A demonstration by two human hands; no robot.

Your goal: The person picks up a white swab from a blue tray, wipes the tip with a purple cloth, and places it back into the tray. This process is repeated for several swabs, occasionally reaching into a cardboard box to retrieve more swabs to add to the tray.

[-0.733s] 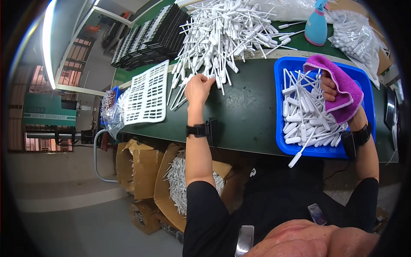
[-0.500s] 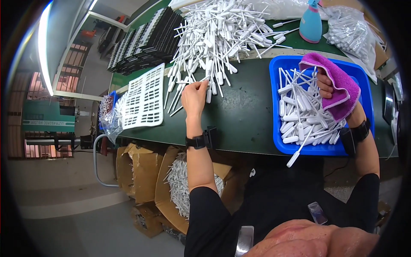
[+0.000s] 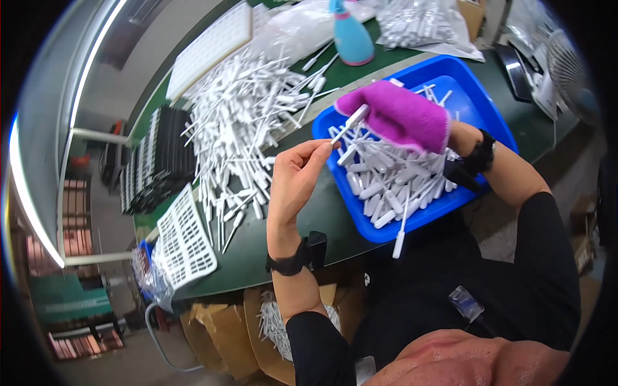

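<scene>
My left hand (image 3: pixel 295 177) pinches the thin stem of a white plastic dropper pipette (image 3: pixel 356 117) between thumb and fingertips, over the left rim of the blue tray (image 3: pixel 465 106). The pipette's bulb end touches the edge of a purple cloth (image 3: pixel 412 119). My right hand (image 3: pixel 458 136) has the cloth draped over it and holds it; its fingers are hidden underneath. Below the cloth, the tray carries a heap of similar white pipettes (image 3: pixel 399 183). One pipette (image 3: pixel 399 244) hangs out over the tray's near rim.
A large pile of pipettes (image 3: pixel 238 103) lies left of the tray. Beside it stand stacked black trays (image 3: pixel 158 161) and a white slotted basket (image 3: pixel 187 241). A blue spray bottle (image 3: pixel 353 38) and bagged pipettes (image 3: pixel 412 22) are at the back. Cardboard boxes (image 3: pixel 222 334) sit below the table.
My left hand has left the pile with a pipette and moved across to the tray. My right hand has brought the cloth left toward it. The view has turned and shifted right.
</scene>
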